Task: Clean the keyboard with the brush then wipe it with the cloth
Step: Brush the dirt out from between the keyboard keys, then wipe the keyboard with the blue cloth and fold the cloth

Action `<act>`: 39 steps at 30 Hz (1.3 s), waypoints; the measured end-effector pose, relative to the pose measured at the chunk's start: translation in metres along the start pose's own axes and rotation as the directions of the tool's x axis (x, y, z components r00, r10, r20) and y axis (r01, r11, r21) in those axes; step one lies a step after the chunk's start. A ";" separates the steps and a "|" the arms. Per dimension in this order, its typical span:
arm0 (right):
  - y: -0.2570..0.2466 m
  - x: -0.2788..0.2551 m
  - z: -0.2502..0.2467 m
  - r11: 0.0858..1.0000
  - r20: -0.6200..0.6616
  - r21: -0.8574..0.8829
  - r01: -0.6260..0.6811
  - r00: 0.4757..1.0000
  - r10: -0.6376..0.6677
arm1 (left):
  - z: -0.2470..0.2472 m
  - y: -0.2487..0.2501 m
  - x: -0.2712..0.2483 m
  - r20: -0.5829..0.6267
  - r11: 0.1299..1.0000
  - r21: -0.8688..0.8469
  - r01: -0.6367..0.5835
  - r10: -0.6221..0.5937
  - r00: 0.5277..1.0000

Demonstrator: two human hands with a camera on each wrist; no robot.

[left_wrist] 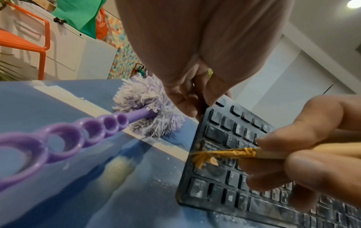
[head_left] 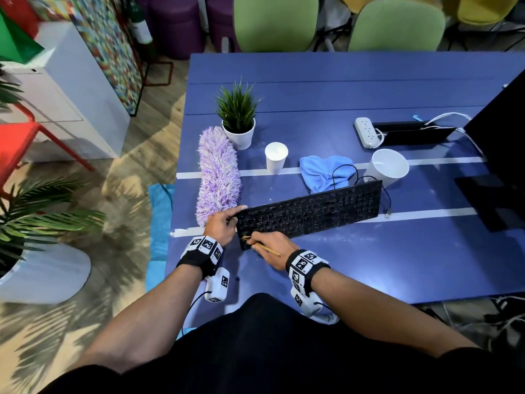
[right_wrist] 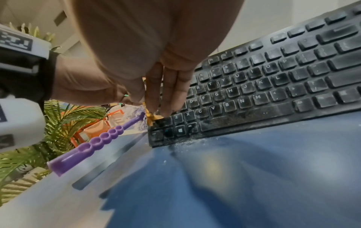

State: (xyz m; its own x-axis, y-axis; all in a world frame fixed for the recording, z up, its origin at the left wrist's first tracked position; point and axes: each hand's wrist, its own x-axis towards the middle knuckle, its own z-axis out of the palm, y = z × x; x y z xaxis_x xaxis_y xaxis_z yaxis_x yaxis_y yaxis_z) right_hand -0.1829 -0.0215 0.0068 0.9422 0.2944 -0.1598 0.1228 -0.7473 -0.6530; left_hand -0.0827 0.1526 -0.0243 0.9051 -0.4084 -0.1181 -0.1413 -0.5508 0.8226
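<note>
Keyboard (head_left: 309, 216): black, dusty, lying slantwise on the blue desk (head_left: 341, 265); white dust scattered along its near edge. Left hand (head_left: 220, 224): fingers clamped on the left end, steadying it. Right hand (head_left: 270, 247): fingers pinching a thin wooden brush (left_wrist: 230, 154), orange bristles splayed on the lower-left keys. Cloth (head_left: 326, 172): light blue, bunched behind the keyboard, untouched. Duster (head_left: 218, 172): purple, beside the left end, idle. Advice: keep strokes short and light, flick debris off the near edge, work row by row rightward, hold the left end firm.
</note>
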 end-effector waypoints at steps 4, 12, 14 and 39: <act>0.011 -0.008 -0.010 0.985 -0.176 -0.048 -0.163 0.973 0.152 | 0.000 0.001 0.000 0.010 1.000 -0.013 0.001 -0.001 1.000; 0.007 -0.013 -0.015 0.994 -0.301 0.018 -0.106 0.948 0.106 | 0.000 0.006 -0.005 -0.008 0.999 0.011 -0.036 0.036 0.999; 0.008 -0.013 -0.016 0.994 -0.352 0.043 -0.097 0.930 0.106 | 0.000 0.004 -0.006 -0.012 0.999 0.023 -0.041 0.041 0.999; 0.167 -0.138 -0.122 0.895 -0.574 0.229 -0.382 0.690 0.441 | 0.033 0.015 -0.001 -0.212 0.918 -0.360 0.166 -0.254 0.944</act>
State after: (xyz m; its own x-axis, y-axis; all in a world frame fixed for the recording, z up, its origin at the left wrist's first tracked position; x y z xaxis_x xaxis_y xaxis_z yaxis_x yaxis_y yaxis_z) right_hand -0.2540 -0.2594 0.0102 0.8834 -0.4678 0.0263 -0.3212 -0.6455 -0.6929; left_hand -0.0990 0.1206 -0.0305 0.9750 -0.0919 -0.2024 0.1649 -0.3115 0.9358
